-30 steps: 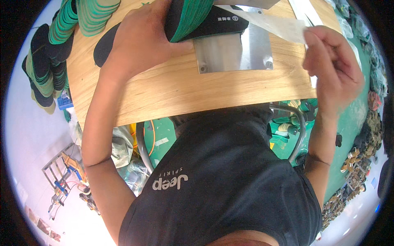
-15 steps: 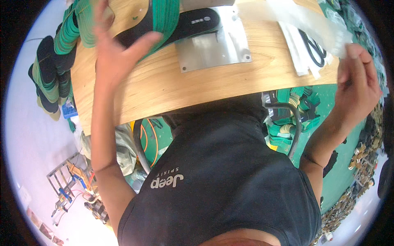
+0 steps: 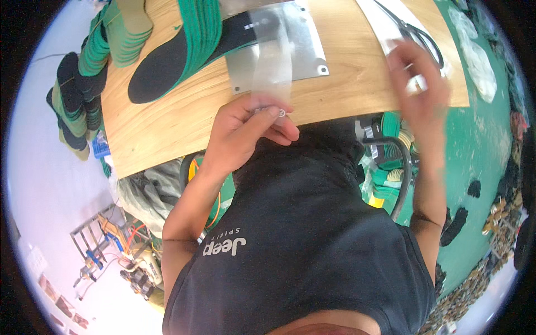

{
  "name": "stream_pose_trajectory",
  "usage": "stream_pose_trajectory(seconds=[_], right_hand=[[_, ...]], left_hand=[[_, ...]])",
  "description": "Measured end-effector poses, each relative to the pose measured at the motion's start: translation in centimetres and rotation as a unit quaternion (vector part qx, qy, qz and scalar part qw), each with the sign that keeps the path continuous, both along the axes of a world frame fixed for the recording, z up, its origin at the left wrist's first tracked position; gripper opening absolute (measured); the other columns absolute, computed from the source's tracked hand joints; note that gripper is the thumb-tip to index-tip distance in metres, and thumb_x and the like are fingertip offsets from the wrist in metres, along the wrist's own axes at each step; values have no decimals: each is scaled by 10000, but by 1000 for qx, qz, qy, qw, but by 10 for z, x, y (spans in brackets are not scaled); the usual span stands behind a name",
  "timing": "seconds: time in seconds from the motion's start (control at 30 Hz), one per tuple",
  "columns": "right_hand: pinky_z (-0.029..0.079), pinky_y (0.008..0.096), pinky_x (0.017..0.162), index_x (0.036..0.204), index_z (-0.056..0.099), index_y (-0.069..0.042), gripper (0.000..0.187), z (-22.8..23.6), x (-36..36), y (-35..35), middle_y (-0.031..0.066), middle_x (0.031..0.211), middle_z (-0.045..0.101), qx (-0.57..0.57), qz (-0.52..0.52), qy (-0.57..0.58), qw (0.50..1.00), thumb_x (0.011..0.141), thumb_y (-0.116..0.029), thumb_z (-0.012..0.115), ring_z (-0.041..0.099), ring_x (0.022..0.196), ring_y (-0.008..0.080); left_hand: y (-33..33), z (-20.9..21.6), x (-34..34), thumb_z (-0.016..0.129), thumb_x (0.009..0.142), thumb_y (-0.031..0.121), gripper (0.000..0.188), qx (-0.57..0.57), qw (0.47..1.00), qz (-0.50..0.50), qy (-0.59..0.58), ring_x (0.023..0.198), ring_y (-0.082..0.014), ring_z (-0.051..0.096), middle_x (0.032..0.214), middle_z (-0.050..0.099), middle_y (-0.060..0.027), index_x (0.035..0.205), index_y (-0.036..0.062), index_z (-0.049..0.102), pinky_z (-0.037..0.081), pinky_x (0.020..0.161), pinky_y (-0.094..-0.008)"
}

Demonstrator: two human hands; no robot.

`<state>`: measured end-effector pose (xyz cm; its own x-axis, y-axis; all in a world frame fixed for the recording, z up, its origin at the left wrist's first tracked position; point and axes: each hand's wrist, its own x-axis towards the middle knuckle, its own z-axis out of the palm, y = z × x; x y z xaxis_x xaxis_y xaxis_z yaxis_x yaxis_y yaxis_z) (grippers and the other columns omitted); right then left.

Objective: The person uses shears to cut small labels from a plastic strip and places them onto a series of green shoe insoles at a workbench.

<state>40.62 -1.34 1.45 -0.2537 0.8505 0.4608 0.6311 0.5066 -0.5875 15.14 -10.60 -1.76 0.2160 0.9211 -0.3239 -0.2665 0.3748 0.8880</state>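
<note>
My left hand is closed at the table's near edge, thumb and fingers pinching the end of a translucent plastic bag. The bag stretches away over a shiny metal plate. Smeared by motion, my right hand hangs over the table's right side, close to black-handled scissors. The scissors lie on white strips, partly covered by my fingers. Left of the plate, a black insole lies flat, partly under a bent stack of green insoles.
More stacked insoles sit at the wooden table's far left corner, others beyond its edge. Below the table are a bent dark metal tube and bundled insoles. Crumpled clear plastic lies on the green floor at right.
The plastic bag has passed from my right hand to my left. My left hand has come from the insoles to the near edge and closed; my right has moved inward toward the scissors.
</note>
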Motion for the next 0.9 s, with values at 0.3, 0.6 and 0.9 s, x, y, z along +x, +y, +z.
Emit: stream_pose_trajectory(seconds=[0.3, 0.6, 0.9], right_hand=[[447, 333, 876, 1109, 523, 33, 366, -17, 112, 105, 197, 1016, 608, -136, 21, -220, 966, 757, -45, 585, 600, 947, 283], [405, 193, 629, 1152, 563, -7, 641, 17, 95, -16, 4, 838, 597, -282, 28, 163, 945, 713, -447, 717, 540, 736, 61], [424, 228, 728, 1247, 450, 15, 888, -35, 62, -86, 48, 977, 552, -483, 204, 348, 777, 675, -604, 728, 503, 819, 108]], left_hand=[[17, 3, 5, 488, 949, 169, 199, 27, 999, -11, 17, 641, -213, 650, 747, 632, -142, 965, -15, 564, 534, 560, -283], [41, 27, 38, 505, 944, 163, 203, 209, 977, 44, 19, 516, -190, 599, 686, 603, -111, 950, -22, 588, 496, 473, -279], [61, 35, 73, 548, 914, 123, 171, 172, 985, 15, 17, 487, -168, 582, 604, 600, -110, 888, -33, 613, 464, 447, -254]])
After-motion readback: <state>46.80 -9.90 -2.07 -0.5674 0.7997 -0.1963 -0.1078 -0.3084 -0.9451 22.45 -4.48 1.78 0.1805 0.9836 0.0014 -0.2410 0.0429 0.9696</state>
